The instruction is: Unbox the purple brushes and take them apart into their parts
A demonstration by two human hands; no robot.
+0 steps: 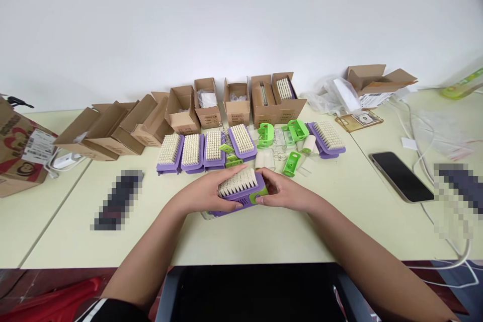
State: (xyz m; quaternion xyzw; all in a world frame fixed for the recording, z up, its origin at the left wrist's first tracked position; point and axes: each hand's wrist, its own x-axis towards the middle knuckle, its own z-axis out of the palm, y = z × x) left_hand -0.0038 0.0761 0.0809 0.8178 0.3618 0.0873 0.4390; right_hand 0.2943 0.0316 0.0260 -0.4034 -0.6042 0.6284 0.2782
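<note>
My left hand (pixel 206 193) and my right hand (pixel 283 192) both grip a purple scrubbing brush (pixel 241 192) with cream bristles facing up, holding it just above the table. A bright green plastic part (pixel 260 195) sits at the brush's right end, partly covered by my right fingers. Beyond my hands, several matching purple brushes (pixel 192 153) lie in a row. Loose green plastic clips (pixel 266 136) and clear plastic sleeves (pixel 264 159) lie to their right. Another purple brush (pixel 328 137) lies beyond those.
Several open cardboard boxes (pixel 207 103) line the table's back edge against a white wall. A black smartphone (pixel 400 176) lies at right near white cables (pixel 418 161). Two blurred dark objects (pixel 118 201) (pixel 458 196) lie on either side, and plastic bags (pixel 332 95) sit at the back.
</note>
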